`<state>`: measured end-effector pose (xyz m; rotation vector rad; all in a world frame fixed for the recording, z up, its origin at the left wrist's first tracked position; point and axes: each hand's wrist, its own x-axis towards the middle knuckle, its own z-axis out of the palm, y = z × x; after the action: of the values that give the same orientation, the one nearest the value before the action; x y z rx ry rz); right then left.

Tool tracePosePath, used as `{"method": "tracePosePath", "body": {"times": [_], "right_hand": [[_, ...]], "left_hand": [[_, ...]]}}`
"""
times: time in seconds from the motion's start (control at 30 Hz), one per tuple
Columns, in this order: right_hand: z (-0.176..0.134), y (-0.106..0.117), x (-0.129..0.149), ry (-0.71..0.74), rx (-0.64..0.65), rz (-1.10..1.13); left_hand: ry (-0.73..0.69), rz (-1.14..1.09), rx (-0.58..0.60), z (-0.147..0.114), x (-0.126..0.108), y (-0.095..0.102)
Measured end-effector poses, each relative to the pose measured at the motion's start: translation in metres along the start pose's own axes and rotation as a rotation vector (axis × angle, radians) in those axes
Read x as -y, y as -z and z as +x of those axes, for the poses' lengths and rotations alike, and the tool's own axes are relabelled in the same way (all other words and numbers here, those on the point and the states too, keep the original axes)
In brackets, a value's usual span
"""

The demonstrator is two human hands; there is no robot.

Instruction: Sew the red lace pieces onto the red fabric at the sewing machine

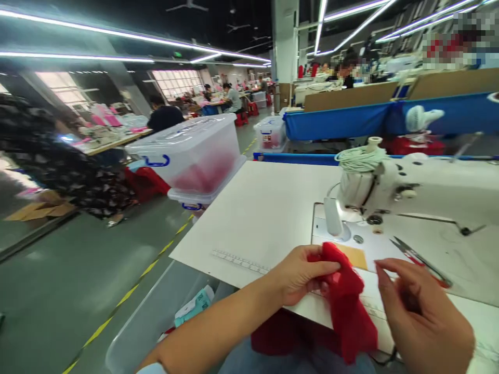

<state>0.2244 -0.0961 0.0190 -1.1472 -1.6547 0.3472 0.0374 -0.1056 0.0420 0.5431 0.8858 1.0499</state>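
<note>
1. Your left hand [302,272] holds the red cloth [351,311] by its upper part, pinched between thumb and fingers.
2. From those fingers, the cloth hangs toward 5 o'clock, past the near edge of the desk [265,208].
3. Your right hand [432,311] sits at the cloth's 3 o'clock, apart from it, fingertips narrowed together; whether they grip anything fine, I cannot tell.
4. Scissors [424,262] lie at your right hand's 12 o'clock; the sewing machine [440,184] stands at the cloth's 1 o'clock.
</note>
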Motion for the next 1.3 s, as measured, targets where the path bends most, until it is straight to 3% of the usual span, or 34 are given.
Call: {"method": "tracePosePath", "body": {"times": [0.13, 0.3, 0.4, 0.53, 0.7, 0.77, 0.97, 1.03, 1.17, 1.3], "right_hand": [[0.0, -0.009, 0.022, 0.198, 0.012, -0.135], [0.004, -0.014, 0.023, 0.234, -0.001, -0.204], [0.009, -0.012, 0.022, 0.18, 0.035, -0.184], [0.012, -0.01, 0.021, 0.104, 0.051, -0.09], [0.007, -0.002, 0.013, -0.246, -0.029, 0.069], [0.005, -0.001, 0.01, -0.302, -0.025, 0.118], [0.001, -0.013, 0.007, 0.183, -0.004, -0.191], [0.001, -0.014, 0.005, 0.219, -0.041, -0.219], [0.003, -0.008, 0.004, 0.127, -0.115, -0.183], [0.001, -0.01, 0.006, 0.219, -0.036, -0.229]], "left_hand": [[-0.031, -0.01, 0.028, -0.001, -0.005, -0.012], [-0.159, 0.098, 0.03, -0.004, -0.001, -0.02], [-0.21, 0.152, 0.05, -0.004, 0.0, -0.019], [-0.175, 0.153, 0.063, -0.002, 0.0, -0.016], [-0.113, 0.098, 0.038, 0.002, 0.001, -0.009], [-0.096, 0.078, 0.015, 0.003, 0.002, -0.01], [-0.193, 0.219, 0.035, 0.001, 0.005, -0.019], [-0.197, 0.25, 0.047, 0.001, 0.005, -0.017], [-0.134, 0.185, 0.033, 0.003, 0.004, -0.01], [-0.141, 0.182, 0.026, 0.003, 0.005, -0.012]]}}
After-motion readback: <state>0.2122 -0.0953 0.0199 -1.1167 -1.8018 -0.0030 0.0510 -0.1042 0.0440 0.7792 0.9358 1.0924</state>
